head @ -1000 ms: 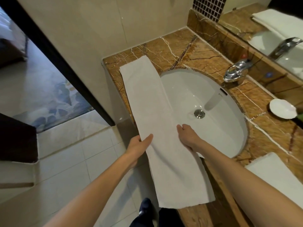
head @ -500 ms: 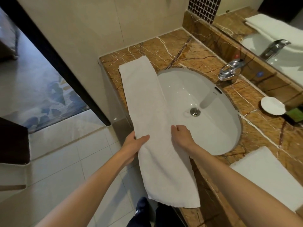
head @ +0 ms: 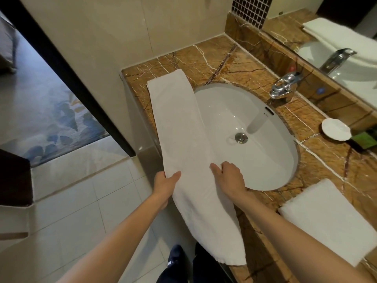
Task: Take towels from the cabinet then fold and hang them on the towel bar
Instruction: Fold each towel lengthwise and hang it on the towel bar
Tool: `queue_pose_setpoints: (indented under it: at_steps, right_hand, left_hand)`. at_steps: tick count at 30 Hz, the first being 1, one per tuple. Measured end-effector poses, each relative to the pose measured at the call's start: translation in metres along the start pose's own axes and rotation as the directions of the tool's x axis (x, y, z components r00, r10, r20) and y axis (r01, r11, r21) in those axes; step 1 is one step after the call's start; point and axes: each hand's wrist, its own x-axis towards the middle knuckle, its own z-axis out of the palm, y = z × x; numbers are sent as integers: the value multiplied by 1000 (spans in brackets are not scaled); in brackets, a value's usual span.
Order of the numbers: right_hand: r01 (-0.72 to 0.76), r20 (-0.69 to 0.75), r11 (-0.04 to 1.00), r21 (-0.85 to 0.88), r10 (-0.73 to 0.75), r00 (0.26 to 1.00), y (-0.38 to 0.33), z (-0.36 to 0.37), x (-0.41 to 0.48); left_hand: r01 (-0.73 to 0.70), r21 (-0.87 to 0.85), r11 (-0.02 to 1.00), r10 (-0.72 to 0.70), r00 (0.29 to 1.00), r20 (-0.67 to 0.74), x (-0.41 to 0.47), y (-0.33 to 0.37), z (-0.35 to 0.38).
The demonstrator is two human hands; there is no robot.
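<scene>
"What's new with the towel [head: 183, 129]?"
"The end hanging off the sink [head: 265, 160]'s front has drawn in and curls. The left hand [head: 164, 183] and right hand [head: 231, 177] have gathered its edges closer."

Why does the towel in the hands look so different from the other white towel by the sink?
The long towel is a narrow strip; the folded towel is a wide pad. The long towel's near end hangs off the counter; the folded towel lies flat on it. The left hand and right hand grip the long towel; nothing touches the folded towel. Both are plain white.
</scene>
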Motion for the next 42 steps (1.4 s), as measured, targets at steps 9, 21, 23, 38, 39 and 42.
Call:
queue_pose_setpoints:
  at_steps: [9, 21, 23, 38, 39, 42]
  right_hand:
    - [85, -104, 988, -128, -98, 990, 5, -6, -18]
    - [384, -61, 828, -409, -445, 893, -1, 4, -12]
    - [447, 40, 771, -453, -483, 875, -2, 6, -9]
    - [409, 152, 755, -512, -390, 908, 5, 15, 2]
    - [419, 160, 758, -500, -395, 905, 4, 13, 1]
    - [459, 188, 764, -453, -421, 887, 7, 2, -3]
  left_hand:
    - [54, 68, 996, -67, 975, 210, 2, -6, -13]
    - [-532, 808, 255, 600, 742, 299, -1, 6, 2]
    - [-526, 850, -17, 518, 723, 457, 2, 9, 10]
    - [-519, 840, -157, 344, 769, 539, 21, -2, 21]
    - [-522, 835, -170, 341, 764, 547, 20, 0, 22]
    - [-554, 803, -219, 340, 728, 595, 16, 13, 32]
